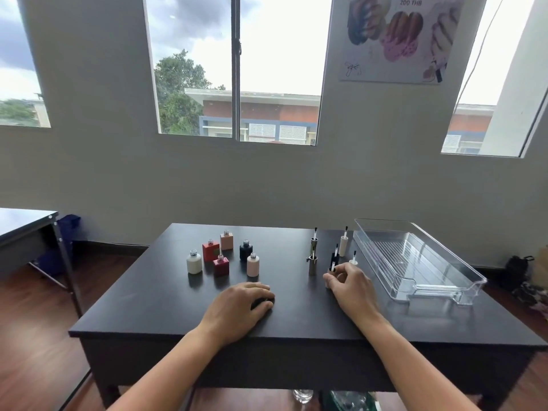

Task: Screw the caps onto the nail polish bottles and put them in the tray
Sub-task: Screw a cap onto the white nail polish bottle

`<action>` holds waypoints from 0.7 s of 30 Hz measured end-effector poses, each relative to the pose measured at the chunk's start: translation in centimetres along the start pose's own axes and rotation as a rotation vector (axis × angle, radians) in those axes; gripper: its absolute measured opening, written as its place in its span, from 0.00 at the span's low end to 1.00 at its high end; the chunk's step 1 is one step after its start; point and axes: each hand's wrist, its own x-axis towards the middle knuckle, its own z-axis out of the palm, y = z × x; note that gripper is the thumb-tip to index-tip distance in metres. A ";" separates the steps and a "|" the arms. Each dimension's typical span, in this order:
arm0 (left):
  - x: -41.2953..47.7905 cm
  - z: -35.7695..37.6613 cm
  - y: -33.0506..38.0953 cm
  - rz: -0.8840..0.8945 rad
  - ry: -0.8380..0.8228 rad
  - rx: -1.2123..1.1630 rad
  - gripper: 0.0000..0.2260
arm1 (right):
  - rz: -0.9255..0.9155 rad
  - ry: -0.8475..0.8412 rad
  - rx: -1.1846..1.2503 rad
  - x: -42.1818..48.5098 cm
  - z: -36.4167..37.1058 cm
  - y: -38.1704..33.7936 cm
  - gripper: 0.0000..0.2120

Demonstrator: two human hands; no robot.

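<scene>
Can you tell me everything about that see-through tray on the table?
The tray is a long box that looks like clear plastic, with low walls, rounded corners and thin ridges along its floor. A cut-out handle sits in its near end. It rests flat on the right side of the dark table, angled away from the viewer, and has nothing in it. Neither hand touches it; the right hand is beside it, at the brush caps.

Bottles [225, 256] left; tray [421, 262] right

The right hand [351, 284] pinches a cap [329, 278] near the clear tray [471, 284]; the left hand [241, 307] rests flat on the dark surface [142, 304].
</scene>
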 end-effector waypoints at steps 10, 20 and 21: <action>1.2 -3.4 -1.2 -0.061 0.297 -0.008 0.06 | -0.094 -0.024 0.135 -2.1 0.0 -1.2 0.07; 11.3 -9.4 -9.2 -0.530 0.067 0.111 0.25 | -0.112 -0.052 0.231 -1.9 1.7 -0.6 0.08; 11.9 -9.3 -9.7 -0.558 0.016 0.129 0.27 | -0.115 -0.054 0.236 -1.9 1.8 -0.5 0.09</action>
